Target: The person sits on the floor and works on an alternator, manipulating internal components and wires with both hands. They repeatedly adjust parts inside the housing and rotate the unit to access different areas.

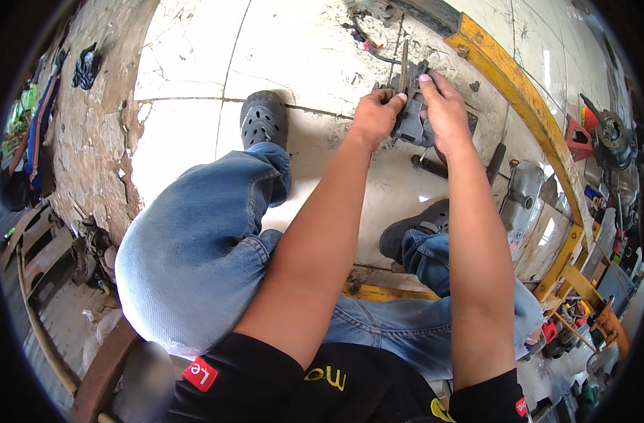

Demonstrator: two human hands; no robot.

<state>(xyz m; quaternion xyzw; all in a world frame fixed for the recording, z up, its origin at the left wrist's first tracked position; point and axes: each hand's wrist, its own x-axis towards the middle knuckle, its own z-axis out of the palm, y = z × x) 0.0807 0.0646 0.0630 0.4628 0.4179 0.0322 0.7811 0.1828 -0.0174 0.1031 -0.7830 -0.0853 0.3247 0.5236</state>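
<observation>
Both hands meet at a dark grey boxy mechanical part (411, 125) low over the tiles, at the upper right of the head view. My left hand (378, 115) is closed at its left side. From beside the left thumb a thin, brownish metal rod (404, 65) points away from me, seemingly pinched there. My right hand (443, 106) wraps the part's right side, thumb near its far end. The fingers partly cover the part, so its exact kind is unclear. A thin dark cable (373, 51) runs near its far end.
A yellow metal frame (526, 99) curves along the right. Near the right foot lie a dark bar (497, 163), a short black cylinder (429, 167) and a silver metal canister (521, 194). Assorted tools and parts crowd the far right. Dark clogs (264, 120) stand on dirty white tiles (188, 63).
</observation>
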